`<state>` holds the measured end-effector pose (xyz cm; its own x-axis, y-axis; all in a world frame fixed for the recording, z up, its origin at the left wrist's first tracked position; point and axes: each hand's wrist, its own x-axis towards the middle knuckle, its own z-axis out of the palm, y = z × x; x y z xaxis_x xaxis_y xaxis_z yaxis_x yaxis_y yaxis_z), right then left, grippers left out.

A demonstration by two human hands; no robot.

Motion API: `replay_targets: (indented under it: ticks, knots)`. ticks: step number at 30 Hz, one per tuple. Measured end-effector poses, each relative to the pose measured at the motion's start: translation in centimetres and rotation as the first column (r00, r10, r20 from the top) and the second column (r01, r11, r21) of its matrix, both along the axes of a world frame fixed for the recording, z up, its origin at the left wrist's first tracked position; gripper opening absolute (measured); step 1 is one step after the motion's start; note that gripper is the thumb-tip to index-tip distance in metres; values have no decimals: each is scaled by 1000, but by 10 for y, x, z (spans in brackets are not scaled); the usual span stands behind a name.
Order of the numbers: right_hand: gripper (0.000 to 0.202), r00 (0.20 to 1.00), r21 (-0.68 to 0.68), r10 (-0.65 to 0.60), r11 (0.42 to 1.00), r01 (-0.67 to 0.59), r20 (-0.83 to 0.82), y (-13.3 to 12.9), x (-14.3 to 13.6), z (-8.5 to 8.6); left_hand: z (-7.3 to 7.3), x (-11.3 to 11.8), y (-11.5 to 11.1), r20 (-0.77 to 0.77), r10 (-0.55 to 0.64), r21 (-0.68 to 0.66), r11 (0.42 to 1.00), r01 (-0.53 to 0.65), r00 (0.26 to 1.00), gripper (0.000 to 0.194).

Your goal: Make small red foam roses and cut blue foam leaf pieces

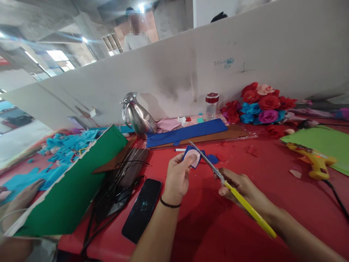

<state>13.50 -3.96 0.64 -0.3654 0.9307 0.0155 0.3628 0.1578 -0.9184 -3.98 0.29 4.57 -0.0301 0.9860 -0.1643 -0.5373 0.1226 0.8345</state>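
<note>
Pinched between the thumb and fingers of my left hand [178, 173] is a small pale pink petal-shaped piece [193, 157] lying over dark blue material. My right hand [238, 187] is closed round a pair of scissors with yellow handles [249, 209]. The metal blades point up and left, right beside the blue edge of the held piece. Behind the blades, a loose blue scrap [212, 159] lies on the red table [207, 222]. A white pen-like stick [180, 150] shows just behind my left hand.
A steel jug [139, 116], blue strip [188, 133] and lidded jar [212, 105] stand or lie at the back. Left are a phone [142, 209], green board [73, 189] and another person's hand. Right are paper flowers [268, 102] and a yellow glue gun [316, 162].
</note>
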Motion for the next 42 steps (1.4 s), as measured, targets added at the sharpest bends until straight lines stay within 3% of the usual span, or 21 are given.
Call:
replay_targets:
  ticks: [7, 13, 19, 23, 33, 42]
  knots:
    - [36, 996, 102, -82, 992, 78, 43, 0, 0, -1, -1, -8, 5, 15, 28, 14, 1000, -28, 1000, 14]
    - [33, 996, 200, -61, 979, 48, 58, 3, 6, -5, 1, -15, 8, 4, 23, 35, 999, -23, 1000, 16]
    - [45, 919, 290, -147, 956, 38, 365, 4, 13, 4, 3, -13, 4, -49, -91, 12, 996, 92, 995, 16]
    - [46, 881, 291, -137, 957, -1, 452, 4, 13, 10, 2, -14, 3, -124, -174, 25, 984, 178, 977, 14]
    - [42, 886, 272, -123, 962, -4, 447, 5, 14, 17, 1, -15, 3, -243, -218, 85, 966, 245, 945, 11]
    - [20, 974, 116, -68, 992, 44, 218, 5, 10, 21, 0, -17, 3, -264, -213, 72, 968, 240, 941, 10]
